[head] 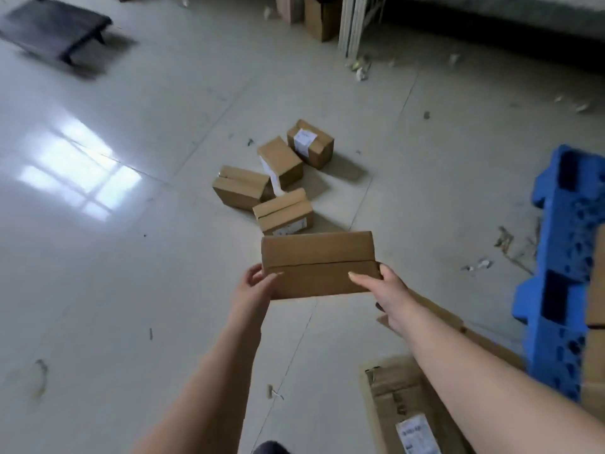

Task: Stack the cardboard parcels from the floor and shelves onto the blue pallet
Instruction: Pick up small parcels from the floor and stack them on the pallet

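Observation:
I hold a flat cardboard parcel (319,262) in the air in front of me. My left hand (257,286) grips its left end, thumb on top. My right hand (381,291) grips its right end the same way. Beyond it, several small cardboard parcels (278,178) lie in a loose cluster on the tiled floor; two show white labels. The blue pallet (563,257) runs along the right edge of the view, with cardboard parcels (595,339) on it, cut off by the frame.
A flattened cardboard box (412,404) with a label lies on the floor at bottom right. A dark low cart (55,27) stands far left. Brown boxes (319,18) and a white rack leg (352,24) stand at the back. Scraps litter the floor at right.

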`<action>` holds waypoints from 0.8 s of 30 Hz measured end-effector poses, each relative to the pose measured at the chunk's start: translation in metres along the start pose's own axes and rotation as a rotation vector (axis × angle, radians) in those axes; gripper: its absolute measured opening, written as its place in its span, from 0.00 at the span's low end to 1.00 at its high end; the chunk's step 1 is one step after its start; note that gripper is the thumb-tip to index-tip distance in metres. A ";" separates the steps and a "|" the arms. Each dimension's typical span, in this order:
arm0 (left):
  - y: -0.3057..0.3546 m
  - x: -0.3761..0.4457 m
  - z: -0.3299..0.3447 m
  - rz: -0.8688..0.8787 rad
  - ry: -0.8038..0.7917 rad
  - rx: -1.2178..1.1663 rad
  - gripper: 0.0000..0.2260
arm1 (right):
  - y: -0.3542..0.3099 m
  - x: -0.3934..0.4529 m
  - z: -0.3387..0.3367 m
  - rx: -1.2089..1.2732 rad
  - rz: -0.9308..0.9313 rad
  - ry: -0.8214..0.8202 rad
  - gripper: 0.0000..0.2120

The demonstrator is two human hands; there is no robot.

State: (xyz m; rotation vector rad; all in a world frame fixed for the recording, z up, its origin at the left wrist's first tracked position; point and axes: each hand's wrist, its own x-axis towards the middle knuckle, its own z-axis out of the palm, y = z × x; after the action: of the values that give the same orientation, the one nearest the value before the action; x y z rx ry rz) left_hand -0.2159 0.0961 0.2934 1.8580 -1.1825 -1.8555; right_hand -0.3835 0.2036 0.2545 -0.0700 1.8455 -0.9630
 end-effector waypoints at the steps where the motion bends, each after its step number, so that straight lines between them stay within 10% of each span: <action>1: 0.043 -0.030 0.001 0.076 -0.001 0.000 0.18 | -0.040 -0.032 -0.015 0.022 -0.043 -0.005 0.43; 4: 0.153 -0.127 0.005 0.255 -0.044 0.005 0.19 | -0.149 -0.128 -0.063 0.045 -0.190 -0.013 0.30; 12: 0.317 -0.373 0.011 0.657 -0.230 -0.016 0.20 | -0.308 -0.383 -0.181 0.214 -0.606 0.198 0.37; 24: 0.347 -0.578 0.009 0.983 -0.591 0.057 0.21 | -0.260 -0.626 -0.267 0.288 -0.818 0.610 0.40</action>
State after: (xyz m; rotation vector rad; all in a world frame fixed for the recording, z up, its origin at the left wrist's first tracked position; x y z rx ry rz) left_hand -0.2620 0.2772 0.9414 0.4642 -1.8623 -1.7287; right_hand -0.3836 0.4626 0.9356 -0.4166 2.2396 -1.9803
